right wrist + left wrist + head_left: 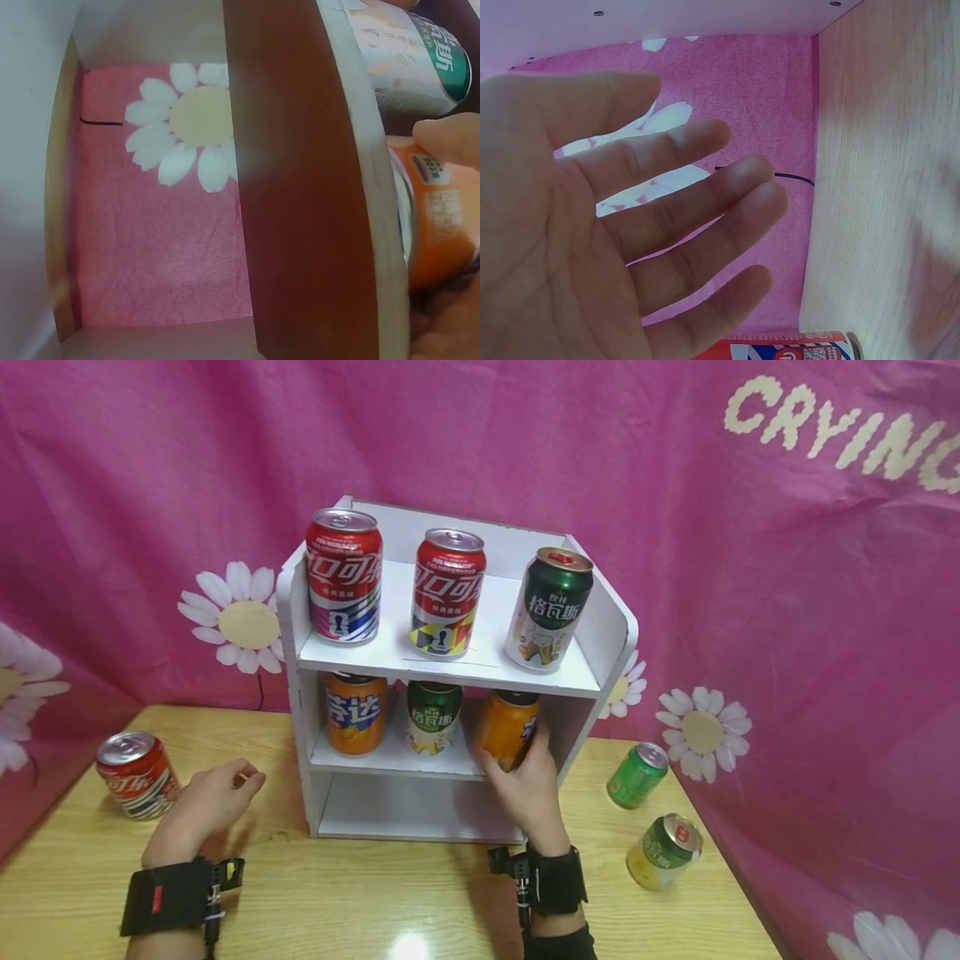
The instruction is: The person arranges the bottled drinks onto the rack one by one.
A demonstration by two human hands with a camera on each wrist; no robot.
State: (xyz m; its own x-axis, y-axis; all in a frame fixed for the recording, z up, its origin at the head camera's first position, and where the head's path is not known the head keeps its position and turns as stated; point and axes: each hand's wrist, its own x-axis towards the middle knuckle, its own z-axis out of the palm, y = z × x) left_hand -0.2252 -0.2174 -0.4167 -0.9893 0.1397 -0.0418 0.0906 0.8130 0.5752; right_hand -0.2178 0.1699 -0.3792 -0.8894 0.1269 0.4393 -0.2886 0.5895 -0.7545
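Note:
My right hand (531,785) grips an orange soda can (501,728) at the right end of the middle shelf of a small white rack (420,806). In the right wrist view the orange can's end sits right at the shelf edge, thumb and fingers on either side. Beside it on that shelf stand a green-and-white can (433,720) and another orange can (356,714). My left hand (213,802) is held over the table left of the rack, fingers loosely spread and holding nothing. Nearest to it is a red cola can (138,779).
Two red cola cans (343,578) and a green-and-white can (551,614) stand on the top shelf. Right of the rack, a green can (637,775) and a green-and-yellow can (663,853) stand on the wooden table (337,902). A pink flowered cloth (465,435) hangs behind.

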